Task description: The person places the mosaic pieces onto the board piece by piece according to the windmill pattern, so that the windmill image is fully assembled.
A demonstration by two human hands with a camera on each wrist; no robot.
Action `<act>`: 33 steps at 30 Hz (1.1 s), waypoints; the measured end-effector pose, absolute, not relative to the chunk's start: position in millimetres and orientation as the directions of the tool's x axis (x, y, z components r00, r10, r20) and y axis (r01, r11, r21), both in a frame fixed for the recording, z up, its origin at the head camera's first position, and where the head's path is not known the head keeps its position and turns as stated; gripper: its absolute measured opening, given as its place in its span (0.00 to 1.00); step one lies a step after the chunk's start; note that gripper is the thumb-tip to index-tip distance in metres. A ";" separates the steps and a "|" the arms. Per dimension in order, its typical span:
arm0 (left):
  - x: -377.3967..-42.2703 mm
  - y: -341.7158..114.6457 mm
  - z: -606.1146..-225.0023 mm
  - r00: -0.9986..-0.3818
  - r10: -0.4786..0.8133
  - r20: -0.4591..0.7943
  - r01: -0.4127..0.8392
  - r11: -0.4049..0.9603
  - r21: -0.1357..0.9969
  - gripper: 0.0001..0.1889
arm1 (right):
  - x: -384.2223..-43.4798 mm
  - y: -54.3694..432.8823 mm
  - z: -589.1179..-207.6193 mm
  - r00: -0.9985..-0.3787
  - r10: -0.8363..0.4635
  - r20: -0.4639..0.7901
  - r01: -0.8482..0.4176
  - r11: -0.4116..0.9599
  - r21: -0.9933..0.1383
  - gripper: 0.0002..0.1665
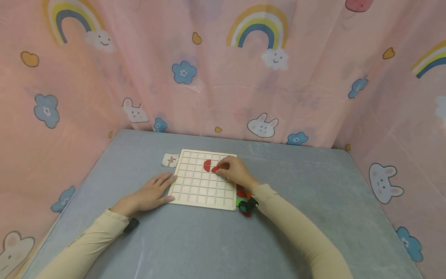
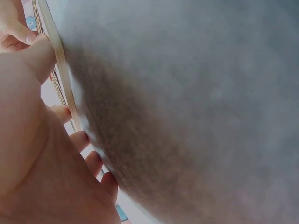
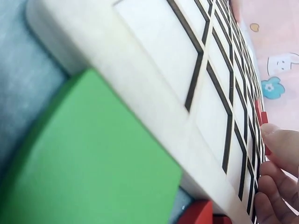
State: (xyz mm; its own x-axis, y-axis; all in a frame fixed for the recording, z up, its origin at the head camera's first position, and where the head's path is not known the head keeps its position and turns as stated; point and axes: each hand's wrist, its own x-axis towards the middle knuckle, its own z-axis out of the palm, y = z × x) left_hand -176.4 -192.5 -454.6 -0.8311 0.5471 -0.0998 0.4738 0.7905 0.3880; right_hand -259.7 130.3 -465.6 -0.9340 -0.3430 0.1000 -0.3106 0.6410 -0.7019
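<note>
A pale wooden grid board [image 1: 195, 193] lies flat on the table. On its upper middle sit red rounded pieces [image 1: 207, 166], together like a half disc. My right hand [image 1: 237, 170] pinches another small red piece [image 1: 215, 169] between thumb and fingers, close over the squares just right of them. In the right wrist view the thumb presses on that red piece [image 3: 267, 148] at the grid. My left hand [image 1: 149, 195] rests at the board's left edge with fingers extended, the thumb near the lower corner. The left wrist view shows its fingertips [image 2: 79, 140] along the board's side.
A small card [image 1: 170, 160] with a red pinwheel pattern on a grid lies beside the board's upper left. Under my right wrist, by the board's right edge, are loose pieces, including a green piece [image 3: 88, 158] and a red piece [image 3: 198, 213]. A pink patterned curtain [image 1: 216, 97] surrounds the table.
</note>
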 end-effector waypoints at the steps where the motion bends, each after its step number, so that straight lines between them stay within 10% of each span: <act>1: -176.5 -192.4 -454.8 -0.831 0.548 -0.099 0.473 0.789 0.391 0.38 | -259.8 129.9 -465.6 -0.934 -0.344 0.100 -0.312 0.643 -0.699 0.13; 33: -180.1 -193.7 -460.3 -0.827 0.554 -0.096 0.483 0.787 0.384 0.38 | -263.1 128.9 -470.4 -0.926 -0.353 0.134 -0.351 0.670 -0.655 0.13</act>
State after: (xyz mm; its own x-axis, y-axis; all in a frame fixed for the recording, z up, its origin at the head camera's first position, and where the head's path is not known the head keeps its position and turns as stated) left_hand -180.1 -193.7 -460.3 -0.8268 0.5543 -0.0958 0.4830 0.7869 0.3841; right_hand -263.1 128.9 -470.4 -0.9258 -0.3535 0.1343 -0.3507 0.6697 -0.6546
